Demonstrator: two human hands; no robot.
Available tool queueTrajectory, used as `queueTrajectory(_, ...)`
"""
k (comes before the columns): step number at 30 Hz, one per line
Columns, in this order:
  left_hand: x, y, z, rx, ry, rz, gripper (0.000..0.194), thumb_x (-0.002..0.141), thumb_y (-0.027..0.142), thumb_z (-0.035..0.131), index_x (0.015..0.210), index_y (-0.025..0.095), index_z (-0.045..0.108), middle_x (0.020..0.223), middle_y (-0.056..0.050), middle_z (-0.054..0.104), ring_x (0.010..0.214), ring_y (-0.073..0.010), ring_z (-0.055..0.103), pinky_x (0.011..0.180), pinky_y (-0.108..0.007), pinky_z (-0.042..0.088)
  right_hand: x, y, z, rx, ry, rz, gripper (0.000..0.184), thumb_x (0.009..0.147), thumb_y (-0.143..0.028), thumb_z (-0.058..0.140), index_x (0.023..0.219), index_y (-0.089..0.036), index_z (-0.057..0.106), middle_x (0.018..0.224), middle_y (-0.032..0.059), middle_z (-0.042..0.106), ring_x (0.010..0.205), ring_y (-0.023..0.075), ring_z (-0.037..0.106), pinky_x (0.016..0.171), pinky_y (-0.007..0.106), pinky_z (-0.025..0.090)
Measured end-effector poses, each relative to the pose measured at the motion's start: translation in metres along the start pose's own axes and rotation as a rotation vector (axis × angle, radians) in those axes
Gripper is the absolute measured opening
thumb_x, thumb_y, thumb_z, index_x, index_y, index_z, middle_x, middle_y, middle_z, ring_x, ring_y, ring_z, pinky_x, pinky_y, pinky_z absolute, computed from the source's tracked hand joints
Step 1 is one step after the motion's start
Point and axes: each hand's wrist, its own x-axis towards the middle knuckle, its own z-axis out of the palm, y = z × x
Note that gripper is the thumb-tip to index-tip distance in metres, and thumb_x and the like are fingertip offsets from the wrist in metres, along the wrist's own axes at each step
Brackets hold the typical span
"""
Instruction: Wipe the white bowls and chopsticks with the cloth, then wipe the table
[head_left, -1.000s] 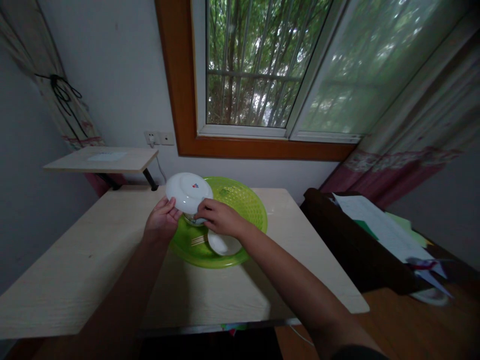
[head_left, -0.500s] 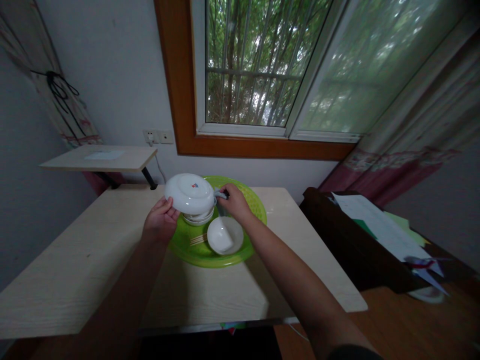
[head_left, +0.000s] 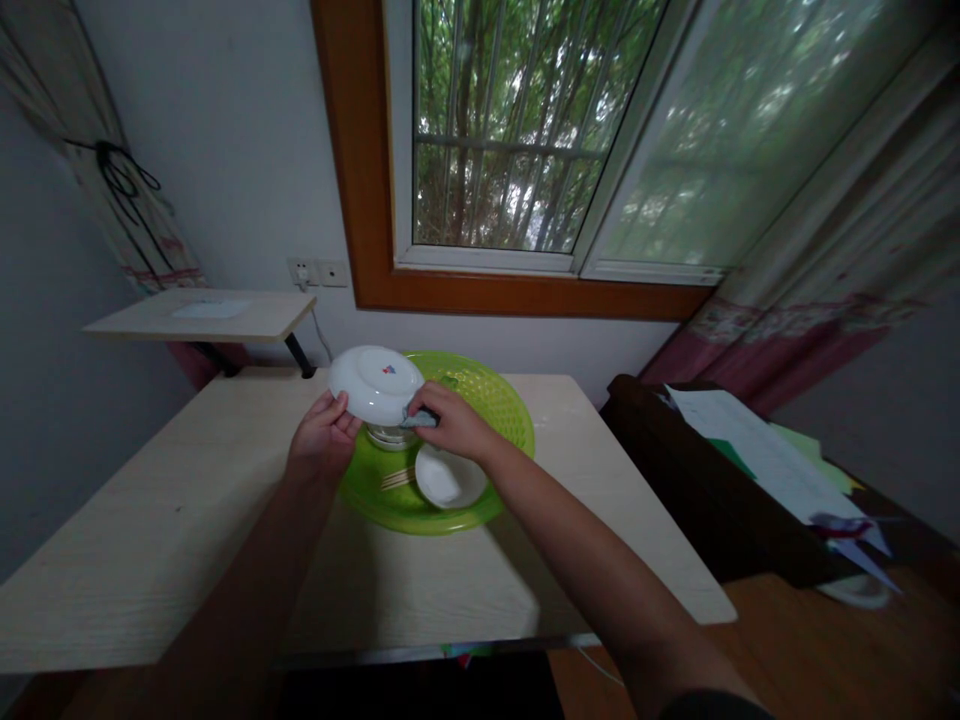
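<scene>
My left hand [head_left: 324, 436] grips the left edge of a white plate [head_left: 375, 385], thumb on its rim. The plate is tilted with its underside, marked by a small red and blue print, facing me. In my right hand [head_left: 452, 420] is a bluish-grey cloth [head_left: 418, 419], closed in the fingers and pressed at the plate's lower right rim. Below the plate, a stack of white dishes [head_left: 391, 438] shows in part. A white bowl [head_left: 450, 480] sits to its right, partly covered by my right hand and wrist. Light wooden chopsticks [head_left: 399, 478] lie beside the bowl.
A round green plastic basket [head_left: 499, 395] under the dishes stands on the pale wooden table [head_left: 600, 520]. A small raised shelf [head_left: 202, 318] is at the back left. Right of the table, a dark brown piece of furniture [head_left: 675, 480] bears papers [head_left: 757, 450]. Behind is a window.
My right hand with the cloth has moved down and left, from the plate's right edge to its lower right rim, covering more of the bowl. The plate and my left hand have hardly moved.
</scene>
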Motion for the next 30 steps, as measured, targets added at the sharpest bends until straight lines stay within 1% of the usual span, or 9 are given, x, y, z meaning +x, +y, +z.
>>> queueTrajectory(3, 0.001, 0.0, 0.0, 0.001, 0.002, 0.004, 0.028, 0.094, 0.002, 0.055, 0.113, 0.015, 0.071, 0.109, -0.011, 0.078, 0.095, -0.0139, 0.076, 0.092, -0.024, 0.06, 0.001, -0.005, 0.005, -0.048, -0.044, -0.069, 0.024, 0.075, -0.006, 0.068, 0.092, -0.021, 0.061, 0.099, 0.0041, 0.059, 0.096, 0.0205, 0.056, 0.086, 0.03, 0.045)
queueTrajectory(5, 0.001, 0.0, 0.0, 0.001, 0.011, -0.004, 0.029, 0.094, 0.001, 0.055, 0.114, 0.015, 0.071, 0.109, -0.011, 0.078, 0.095, -0.0142, 0.076, 0.093, -0.024, 0.06, 0.001, -0.006, 0.008, -0.106, -0.063, -0.065, 0.023, 0.076, -0.006, 0.068, 0.093, -0.021, 0.061, 0.1, 0.0045, 0.058, 0.096, 0.021, 0.055, 0.086, 0.031, 0.044)
queueTrajectory(9, 0.0, 0.001, 0.001, 0.003, 0.028, -0.006, 0.033, 0.093, 0.001, 0.055, 0.119, 0.017, 0.069, 0.111, -0.01, 0.077, 0.097, -0.0141, 0.076, 0.096, -0.025, 0.059, -0.001, 0.0, 0.006, -0.167, -0.07, 0.024, 0.024, 0.076, -0.006, 0.069, 0.092, -0.022, 0.061, 0.101, 0.0043, 0.058, 0.097, 0.0216, 0.054, 0.085, 0.03, 0.044)
queueTrajectory(13, -0.002, 0.003, 0.003, -0.014, 0.061, -0.009, 0.038, 0.093, 0.001, 0.056, 0.124, 0.019, 0.068, 0.117, -0.011, 0.076, 0.107, -0.0162, 0.074, 0.101, -0.027, 0.058, -0.003, 0.011, -0.001, -0.187, -0.025, 0.147, 0.024, 0.074, -0.004, 0.069, 0.088, -0.021, 0.061, 0.096, 0.003, 0.057, 0.092, 0.0209, 0.054, 0.082, 0.029, 0.043)
queueTrajectory(16, -0.002, 0.003, 0.004, -0.018, 0.062, -0.005, 0.04, 0.093, 0.001, 0.055, 0.125, 0.021, 0.067, 0.118, -0.01, 0.076, 0.111, -0.0159, 0.073, 0.102, -0.027, 0.057, -0.004, 0.014, -0.004, -0.212, 0.012, 0.191, 0.024, 0.074, -0.003, 0.068, 0.088, -0.021, 0.061, 0.094, 0.0024, 0.055, 0.089, 0.0202, 0.054, 0.081, 0.029, 0.042)
queueTrajectory(19, -0.002, 0.002, 0.002, -0.011, 0.046, 0.0, 0.036, 0.094, 0.001, 0.054, 0.121, 0.019, 0.069, 0.116, -0.01, 0.076, 0.108, -0.015, 0.073, 0.101, -0.026, 0.057, -0.004, 0.011, -0.004, -0.197, -0.011, 0.16, 0.024, 0.074, -0.004, 0.069, 0.088, -0.021, 0.061, 0.095, 0.0028, 0.056, 0.09, 0.0203, 0.054, 0.081, 0.029, 0.042)
queueTrajectory(22, -0.002, 0.001, 0.001, -0.005, 0.014, 0.005, 0.033, 0.094, 0.002, 0.055, 0.118, 0.018, 0.07, 0.114, -0.01, 0.077, 0.105, -0.0145, 0.074, 0.098, -0.025, 0.058, -0.003, 0.003, -0.002, -0.17, -0.057, 0.085, 0.023, 0.075, -0.005, 0.07, 0.09, -0.021, 0.06, 0.098, 0.0037, 0.058, 0.094, 0.0207, 0.055, 0.083, 0.029, 0.042)
queueTrajectory(26, -0.003, 0.0, 0.001, 0.007, -0.004, 0.0, 0.033, 0.094, 0.002, 0.055, 0.12, 0.016, 0.07, 0.114, -0.012, 0.077, 0.099, -0.0142, 0.075, 0.095, -0.024, 0.059, -0.002, -0.005, 0.003, -0.145, -0.066, -0.003, 0.019, 0.079, -0.009, 0.069, 0.09, -0.021, 0.06, 0.098, 0.0041, 0.058, 0.095, 0.0205, 0.055, 0.084, 0.029, 0.043)
queueTrajectory(30, -0.003, 0.0, 0.002, 0.018, -0.013, -0.009, 0.035, 0.093, 0.002, 0.056, 0.121, 0.018, 0.07, 0.113, -0.011, 0.077, 0.098, -0.0143, 0.076, 0.094, -0.024, 0.06, -0.002, -0.004, 0.003, -0.1, -0.056, 0.024, 0.016, 0.081, -0.012, 0.07, 0.089, -0.021, 0.06, 0.098, 0.0039, 0.059, 0.093, 0.0199, 0.056, 0.083, 0.028, 0.044)
